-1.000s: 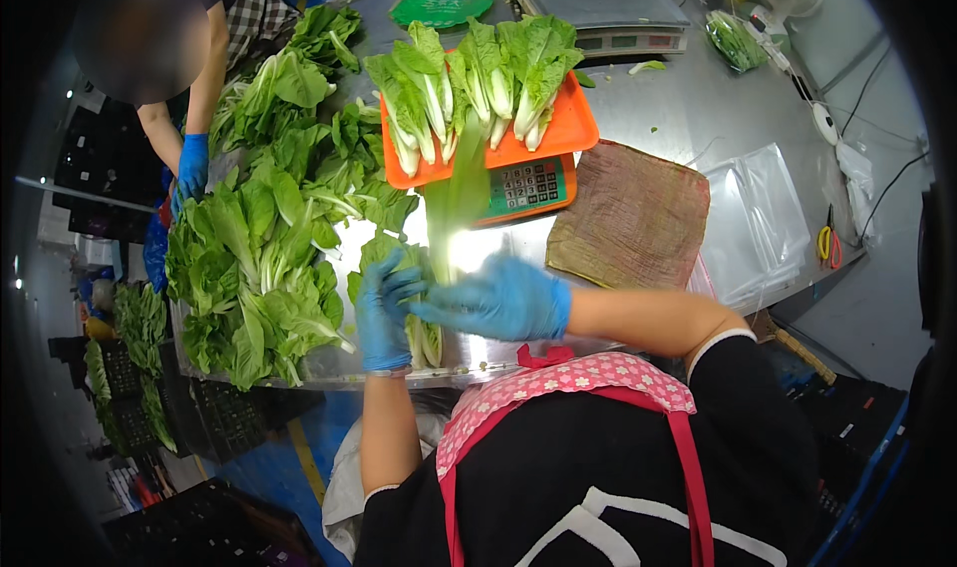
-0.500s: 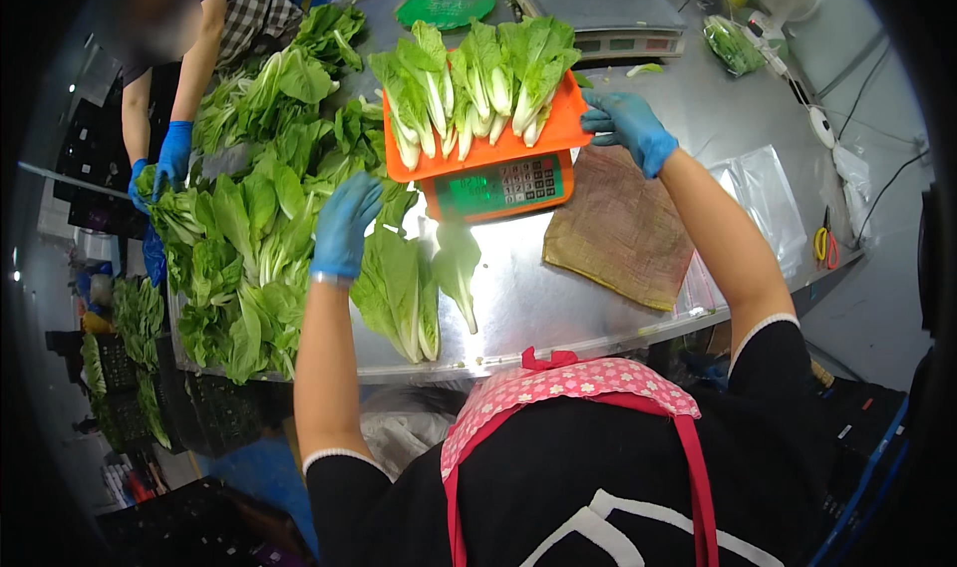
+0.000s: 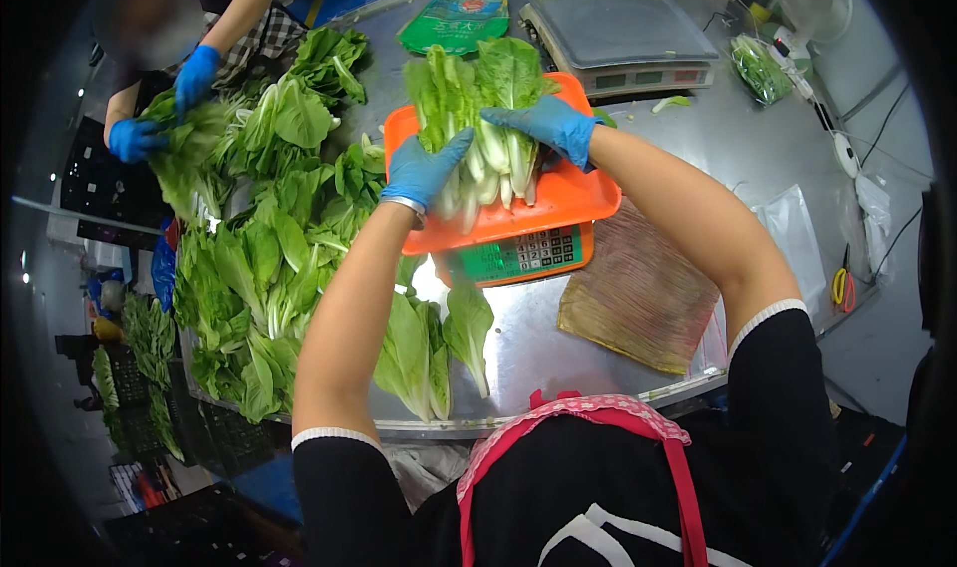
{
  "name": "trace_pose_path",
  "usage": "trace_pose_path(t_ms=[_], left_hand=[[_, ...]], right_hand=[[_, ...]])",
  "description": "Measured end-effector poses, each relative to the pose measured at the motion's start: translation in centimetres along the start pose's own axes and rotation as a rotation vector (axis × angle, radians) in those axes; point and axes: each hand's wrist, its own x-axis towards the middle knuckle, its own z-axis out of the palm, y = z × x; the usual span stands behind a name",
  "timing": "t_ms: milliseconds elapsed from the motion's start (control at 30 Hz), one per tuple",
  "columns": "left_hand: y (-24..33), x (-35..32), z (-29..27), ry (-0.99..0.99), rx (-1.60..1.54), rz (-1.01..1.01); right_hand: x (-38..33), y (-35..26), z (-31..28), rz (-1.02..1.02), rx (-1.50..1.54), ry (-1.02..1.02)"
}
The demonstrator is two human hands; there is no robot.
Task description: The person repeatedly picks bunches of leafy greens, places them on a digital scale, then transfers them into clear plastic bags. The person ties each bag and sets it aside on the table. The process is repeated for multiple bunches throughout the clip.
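A bunch of leafy green lettuce [image 3: 488, 93] with pale stems is squeezed together over the orange tray [image 3: 573, 198] of a digital scale [image 3: 548, 251]. My left hand [image 3: 424, 171], in a blue glove, presses the bunch from its left side. From the right, my right hand [image 3: 550, 128], gloved too, closes over the leaves with its thumb toward the left hand. Some stem ends look blurred, and I cannot tell whether they touch the tray. Loose lettuce leaves [image 3: 407, 353] lie on the metal table below the left side of the scale.
A large lettuce pile [image 3: 264, 258] covers the table's left. A co-worker's gloved hands [image 3: 195, 78] handle leaves there. Behind stand a green bag [image 3: 454, 23] and a second scale [image 3: 623, 33]. To the right lie a brown cloth [image 3: 638, 293], plastic bags [image 3: 793, 233] and scissors [image 3: 843, 286].
My hands have come in from either side of the tray and gathered the spread lettuce into one bunch. The co-worker's hands have lifted some leaves. The whole view has shifted slightly.
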Motion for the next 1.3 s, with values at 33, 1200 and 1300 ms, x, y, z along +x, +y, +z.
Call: trace_pose_path(t_ms=[33, 1200, 1300], left_hand=[[1.0, 0.2, 0.6, 0.034, -0.041, -0.044], [-0.2, -2.5, -1.4, -0.364, -0.309, 0.161], [0.7, -2.6, -2.2, -0.395, -0.499, -0.036]], right_hand=[[1.4, 1.1, 0.0, -0.091, 0.074, -0.009], [-4.2, 2.8, 2.8, -0.060, 0.586, -0.075], [-4.8, 1.6, 2.7, 0.036, 0.584, -0.108]])
